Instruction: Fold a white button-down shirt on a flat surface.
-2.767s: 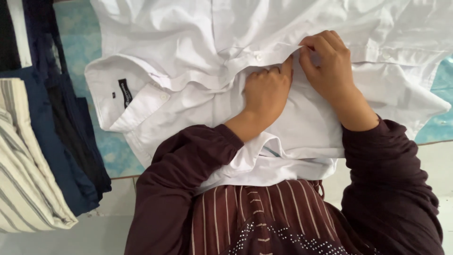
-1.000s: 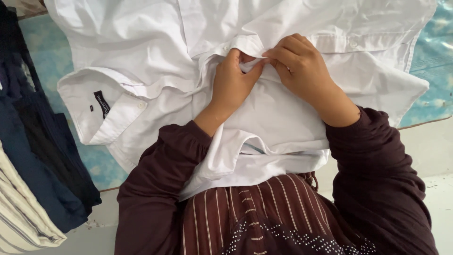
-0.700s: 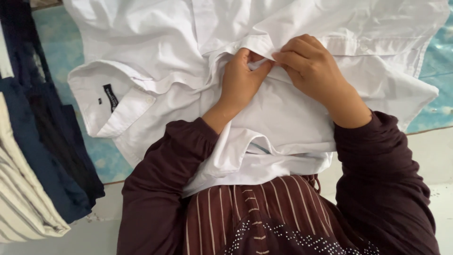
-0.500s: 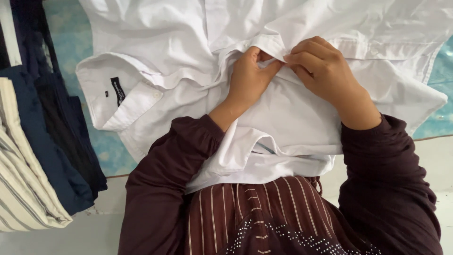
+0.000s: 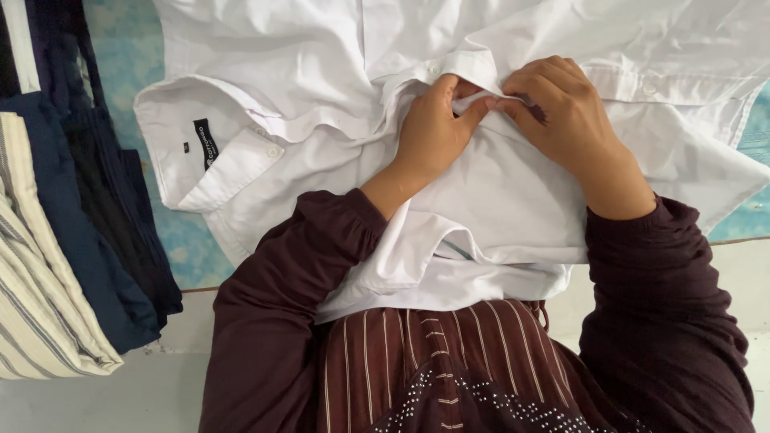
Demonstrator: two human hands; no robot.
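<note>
**Both hands pinch the front edge of a white shirt**

At the far left lies a cream garment with grey stripes (image 5: 36, 297), folded, its edge hanging past the table's front. Just beside it, and partly over it, sit dark navy garments (image 5: 104, 216), stacked in a pile that runs up out of view.

Next comes the white button-up shirt (image 5: 281, 72), spread across a table with a mottled blue top (image 5: 188, 248). Its collar (image 5: 200, 156) points to the left, with a small black label (image 5: 206, 143) sewn inside the neck and a white button at the collar tip. The shirt's lower part spills off the near edge of the table into the person's lap, over a maroon striped garment (image 5: 433, 361).

The left hand (image 5: 433, 132), in a dark maroon sleeve, is closed on the shirt's front strip near the middle, thumb and forefinger nipping a fold of the cloth. A white button shows just above its knuckles.

The right hand (image 5: 561, 112) meets it fingertip to fingertip, its fingers curled and gripping the same strip from the other side. The two hands touch at the pinch. To the right, the shirt's other front panel lies flat, creased, with another button showing, and reaches the frame's edge over the blue tabletop.
</note>
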